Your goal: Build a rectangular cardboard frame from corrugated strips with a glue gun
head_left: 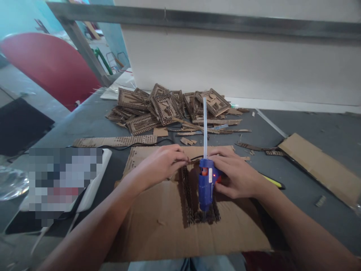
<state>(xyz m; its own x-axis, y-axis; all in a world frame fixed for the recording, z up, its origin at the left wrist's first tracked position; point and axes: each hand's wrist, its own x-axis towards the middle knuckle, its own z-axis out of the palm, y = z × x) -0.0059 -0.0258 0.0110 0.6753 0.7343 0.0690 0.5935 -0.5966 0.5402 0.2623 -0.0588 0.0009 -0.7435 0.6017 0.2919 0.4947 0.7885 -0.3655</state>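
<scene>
My right hand (pixel 235 173) is wrapped round a blue hot glue gun (pixel 206 188), whose nozzle points down. A long translucent glue stick (pixel 205 124) rises from its back end, and a small red light glows on its side. Under the nozzle lies a small cardboard panel edged with dark corrugated strips (pixel 187 199), partly hidden by the gun. My left hand (pixel 166 162) has its fingertips pinched together at the panel's far edge; what is between them is too small to make out. Beneath both lies a large cardboard sheet (pixel 152 218).
Behind is a heap of strip-edged cardboard panels (pixel 166 107) with loose strips (pixel 214 131). A yellow cutter (pixel 272 180) lies right of my hand. At right are a cardboard piece (pixel 318 165) and another glue stick (pixel 272 123). A black cord (pixel 121 148) crosses the left side.
</scene>
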